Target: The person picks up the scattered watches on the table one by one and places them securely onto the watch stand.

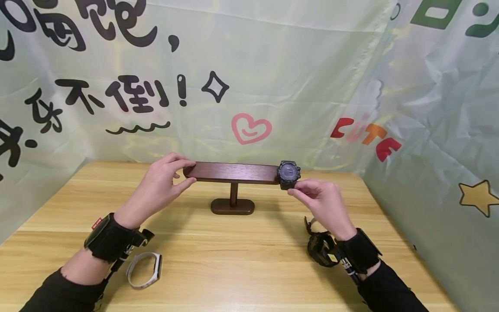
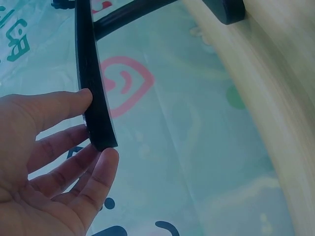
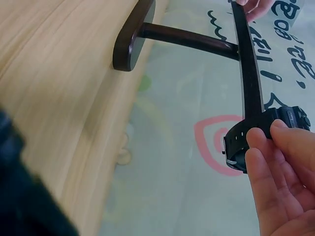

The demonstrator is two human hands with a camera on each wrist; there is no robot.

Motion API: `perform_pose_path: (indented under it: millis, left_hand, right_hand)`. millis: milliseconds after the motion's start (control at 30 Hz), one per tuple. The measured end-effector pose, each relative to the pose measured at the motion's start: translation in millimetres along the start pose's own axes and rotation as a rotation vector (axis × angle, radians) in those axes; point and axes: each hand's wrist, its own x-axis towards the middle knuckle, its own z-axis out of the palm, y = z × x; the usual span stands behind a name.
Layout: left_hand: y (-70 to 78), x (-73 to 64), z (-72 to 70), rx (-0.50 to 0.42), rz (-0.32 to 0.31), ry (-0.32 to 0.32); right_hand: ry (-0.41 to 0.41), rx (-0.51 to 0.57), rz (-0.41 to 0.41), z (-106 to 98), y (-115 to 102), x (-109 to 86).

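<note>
A dark wooden T-shaped watch stand (image 1: 238, 172) stands near the back of the table. A black wristwatch (image 1: 289, 172) is looped around the right end of its bar, dial facing forward. My left hand (image 1: 161, 182) holds the bar's left end between thumb and fingers; the left wrist view shows the fingertips on the bar (image 2: 93, 73) around its tip. At the other end, my right hand (image 1: 325, 206) pinches the wristwatch by its strap. In the right wrist view, the thumb and fingers are on the strap (image 3: 241, 140), just below the case.
Below my right hand lies a second black watch (image 1: 321, 249) with its strap undone. A white-banded fitness tracker (image 1: 157, 266) stands on its side near my left forearm. Printed cloth (image 1: 304, 86) hangs close behind the wooden table (image 1: 218, 260) and along its sides.
</note>
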Motion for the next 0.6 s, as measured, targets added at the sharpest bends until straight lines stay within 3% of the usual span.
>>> perform_pose_path:
  millis: [600]
  left_hand:
    - [0.2, 0.1, -0.6, -0.002, -0.003, -0.015]
  right_hand:
    - [-0.043, 0.039, 0.018, 24.2, -4.8, 6.2]
